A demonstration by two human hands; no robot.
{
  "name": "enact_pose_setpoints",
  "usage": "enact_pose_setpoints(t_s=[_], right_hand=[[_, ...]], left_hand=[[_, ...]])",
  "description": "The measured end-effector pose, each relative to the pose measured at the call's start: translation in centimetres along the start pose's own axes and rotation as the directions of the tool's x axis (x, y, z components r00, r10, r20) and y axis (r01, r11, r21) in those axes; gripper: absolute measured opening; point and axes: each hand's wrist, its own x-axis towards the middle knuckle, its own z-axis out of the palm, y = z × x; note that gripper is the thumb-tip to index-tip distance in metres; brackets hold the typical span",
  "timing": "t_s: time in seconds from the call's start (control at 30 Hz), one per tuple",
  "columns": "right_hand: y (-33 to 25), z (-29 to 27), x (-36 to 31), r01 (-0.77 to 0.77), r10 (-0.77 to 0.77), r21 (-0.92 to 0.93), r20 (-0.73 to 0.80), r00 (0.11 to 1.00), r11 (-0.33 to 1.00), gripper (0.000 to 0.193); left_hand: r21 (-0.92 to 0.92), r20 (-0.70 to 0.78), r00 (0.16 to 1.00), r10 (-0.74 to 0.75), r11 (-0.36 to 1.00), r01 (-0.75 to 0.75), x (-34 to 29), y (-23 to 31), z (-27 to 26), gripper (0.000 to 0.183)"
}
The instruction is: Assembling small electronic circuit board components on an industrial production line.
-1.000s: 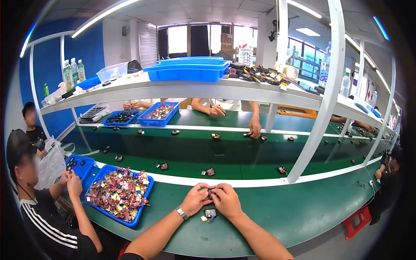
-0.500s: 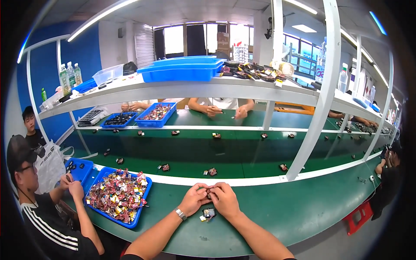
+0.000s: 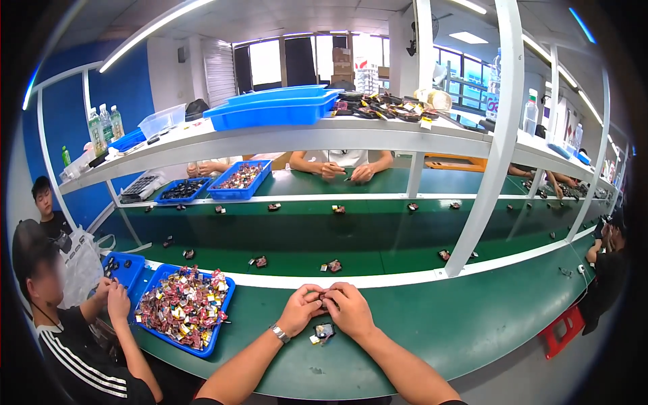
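Note:
My left hand (image 3: 301, 312) and my right hand (image 3: 349, 313) meet above the green worktable (image 3: 418, 314). Both are closed, fingertips together, around a small dark reddish part (image 3: 323, 297). My fingers cover most of it, so its exact kind cannot be made out. Just below my hands, on the tabletop, lies a small electronic piece (image 3: 325, 331) with a grey-black body and white and yellow tabs. To the left of my forearm stands a blue tray (image 3: 214, 343) heaped with small red, white and yellow pieces (image 3: 182, 305).
Beyond a white rail (image 3: 378, 281), a dark green belt (image 3: 297, 233) carries several spaced small pieces. A slanted white post (image 3: 480, 182) rises at right; an overhead shelf (image 3: 283, 140) holds blue trays (image 3: 270, 111). A co-worker (image 3: 74, 324) sits at left, another person across the belt.
My hands stay together around the part, with only slight finger movement. The whole view has shifted a little. Across the belt, the other person's hands have come closer together.

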Motion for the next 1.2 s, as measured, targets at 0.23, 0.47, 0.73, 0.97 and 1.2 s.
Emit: enact_pose_setpoints(t_s=[0.23,0.47,0.73,0.97,1.2], right_hand=[[0.25,0.47,-0.04,0.007,-0.006,0.046,-0.027,1.0,0.999,0.014],[0.07,0.49,-0.07,0.032,-0.029,0.057,-0.041,0.999,0.998,0.014],[0.08,0.67,-0.08,0.062,-0.061,0.048,-0.034,0.998,0.997,0.015],[-0.45,0.48,0.11,0.091,-0.088,0.06,-0.05,0.995,0.994,0.015],[0.39,0.13,0.04,-0.001,0.002,0.105,-0.014,1.0,0.994,0.015]], left_hand=[[0.02,-0.021,1.0,-0.002,1.0,0.002,0.08,-0.15,-0.04,0.027],[0.25,-0.13,0.989,0.076,0.967,-0.042,0.13,-0.29,0.35,0.021],[0.38,-0.107,0.98,0.169,0.918,-0.117,0.13,-0.58,0.07,0.018],[0.402,-0.097,0.981,0.168,0.908,-0.116,0.0,-0.25,0.36,0.022],[0.307,-0.068,0.991,0.113,0.948,-0.087,0.01,-0.01,0.74,0.025]])
